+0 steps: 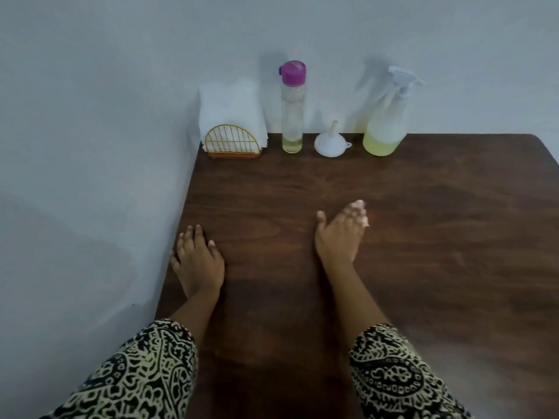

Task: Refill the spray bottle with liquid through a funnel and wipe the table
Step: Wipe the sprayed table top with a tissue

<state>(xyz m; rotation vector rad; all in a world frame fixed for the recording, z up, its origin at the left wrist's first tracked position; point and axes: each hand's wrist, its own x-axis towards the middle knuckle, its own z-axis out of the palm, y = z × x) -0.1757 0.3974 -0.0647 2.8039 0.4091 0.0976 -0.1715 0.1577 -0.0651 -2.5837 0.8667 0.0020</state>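
1. Dark wooden tabletop, pale wall behind.
2. Spray bottle at far edge: translucent, yellowish liquid low.
3. Leftward: upturned white funnel, purple-capped bottle, napkin holder.
4. Nearer: left hand, right hand, fingers straight, empty.

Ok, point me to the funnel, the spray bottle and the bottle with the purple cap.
funnel (329, 145): head view, on its white cone.
spray bottle (381, 137): head view, on its body at the yellowish liquid's surface.
bottle with the purple cap (292, 116): head view, on its clear body.

Bare left hand and right hand; forearms uncovered; left sleeve and right sleeve loose, printed in black-and-cream paisley.
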